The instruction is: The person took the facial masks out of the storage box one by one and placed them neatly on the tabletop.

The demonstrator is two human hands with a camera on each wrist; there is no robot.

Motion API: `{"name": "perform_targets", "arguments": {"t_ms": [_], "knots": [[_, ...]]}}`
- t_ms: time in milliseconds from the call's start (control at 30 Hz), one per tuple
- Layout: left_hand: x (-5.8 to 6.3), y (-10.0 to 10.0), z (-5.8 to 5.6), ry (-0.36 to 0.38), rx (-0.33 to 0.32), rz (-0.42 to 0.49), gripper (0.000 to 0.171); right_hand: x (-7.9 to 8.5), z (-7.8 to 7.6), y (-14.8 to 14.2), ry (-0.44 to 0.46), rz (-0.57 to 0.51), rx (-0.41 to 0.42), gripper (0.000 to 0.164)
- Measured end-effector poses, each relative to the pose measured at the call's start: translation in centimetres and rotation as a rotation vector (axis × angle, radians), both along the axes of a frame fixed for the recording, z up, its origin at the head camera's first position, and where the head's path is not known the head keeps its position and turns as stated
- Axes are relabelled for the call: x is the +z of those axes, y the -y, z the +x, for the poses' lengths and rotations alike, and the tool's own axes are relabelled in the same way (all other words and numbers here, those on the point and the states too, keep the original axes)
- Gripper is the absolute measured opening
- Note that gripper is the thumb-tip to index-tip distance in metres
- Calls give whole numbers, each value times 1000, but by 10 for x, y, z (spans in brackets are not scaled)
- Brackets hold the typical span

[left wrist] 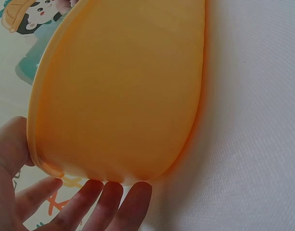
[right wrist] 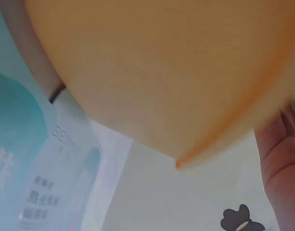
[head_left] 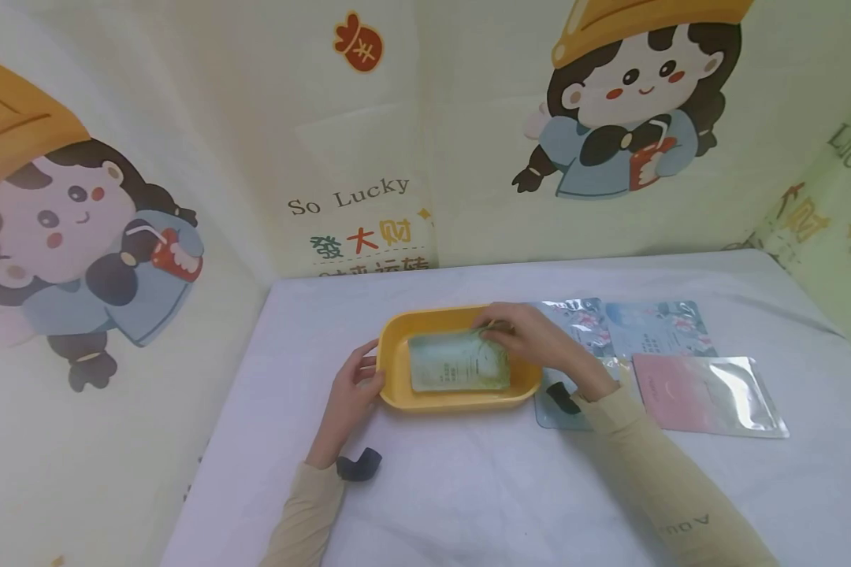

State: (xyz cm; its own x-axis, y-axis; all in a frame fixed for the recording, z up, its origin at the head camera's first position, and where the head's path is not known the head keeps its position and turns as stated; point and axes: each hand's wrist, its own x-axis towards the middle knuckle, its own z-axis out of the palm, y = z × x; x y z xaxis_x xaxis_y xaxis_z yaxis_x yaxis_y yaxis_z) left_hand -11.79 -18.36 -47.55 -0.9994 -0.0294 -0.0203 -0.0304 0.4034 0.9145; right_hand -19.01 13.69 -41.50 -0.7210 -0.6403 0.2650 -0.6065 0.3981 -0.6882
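Note:
A yellow tray [head_left: 468,403] sits on the white-covered table, with a pale green sheet-mask packet [head_left: 454,362] lying inside it. My left hand [head_left: 351,394] grips the tray's left end. In the left wrist view its fingertips [left wrist: 140,192] press the outer wall of the tray [left wrist: 123,96], with the thumb beside the rim. My right hand [head_left: 528,335] reaches over the tray's right side and pinches the packet's upper right corner. The right wrist view is mostly filled by the tray's outer wall [right wrist: 152,72]; only part of the right hand [right wrist: 282,163] shows at its edge.
Right of the tray lie two blue packets [head_left: 585,324] [head_left: 663,327] at the back. Another blue packet [head_left: 549,413] is partly hidden under my right wrist. A pink and silver packet [head_left: 709,394] lies farther right. Patterned cloth [head_left: 482,157] hangs behind the table.

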Motion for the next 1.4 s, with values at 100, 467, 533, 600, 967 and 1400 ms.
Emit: {"name": "perform_targets", "arguments": {"t_ms": [100, 467, 533, 600, 967, 1400], "knots": [[0, 0, 2, 6, 3, -6, 53, 6, 2, -3, -8, -22, -3, 20], [-1, -1, 5, 36, 13, 7, 55, 30, 11, -21, -15, -101, -38, 22], [-1, -2, 5, 25, 13, 2, 54, 31, 11, -25, -34, -110, -46, 22], [0, -2, 5, 17, 12, 1, 54, 32, 11, -30, -60, -116, -51, 22], [0, -2, 5, 15, 10, 15, 54, 41, 16, -63, -182, -120, -115, 27], [1, -3, 6, 29, 24, 28, 54, 48, 29, -92, -197, -94, -193, 28]]}}
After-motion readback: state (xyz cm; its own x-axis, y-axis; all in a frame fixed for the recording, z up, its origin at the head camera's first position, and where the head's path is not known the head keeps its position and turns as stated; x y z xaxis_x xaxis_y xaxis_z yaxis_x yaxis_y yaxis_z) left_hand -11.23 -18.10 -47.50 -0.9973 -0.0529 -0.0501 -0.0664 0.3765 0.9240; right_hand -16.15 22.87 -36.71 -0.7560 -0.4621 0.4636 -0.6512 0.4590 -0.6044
